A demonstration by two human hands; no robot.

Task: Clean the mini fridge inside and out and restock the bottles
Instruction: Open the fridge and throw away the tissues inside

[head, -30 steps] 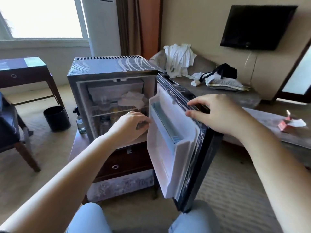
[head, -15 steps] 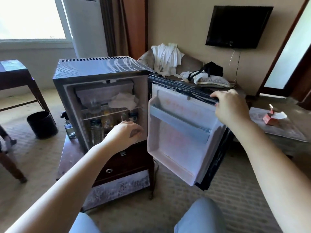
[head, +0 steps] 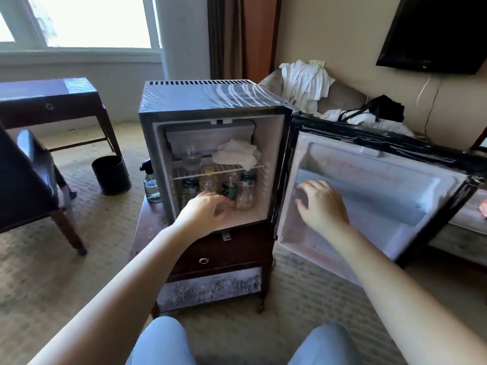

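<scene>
to the left of the mini fridge (head: 210,164), a black bin (head: 111,175) is seen on the carpet and a spray bottle (head: 151,184) just beside the cabinet wall. inside the mini fridge, a white cloth (head: 237,155) is laid on the wire shelf and the bottles (head: 218,187) are stood below it, where the left hand (head: 208,210) is curled loosely at the bottles, contact not discernible. right of the mini fridge, the door (head: 369,196) is swung wide and the right hand (head: 322,206) is spread flat against its inner shelf.

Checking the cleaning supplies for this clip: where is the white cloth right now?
In the head view, the white cloth lies crumpled on the right side of the wire shelf inside the open mini fridge, above the bottles and beside a clear glass.
</scene>
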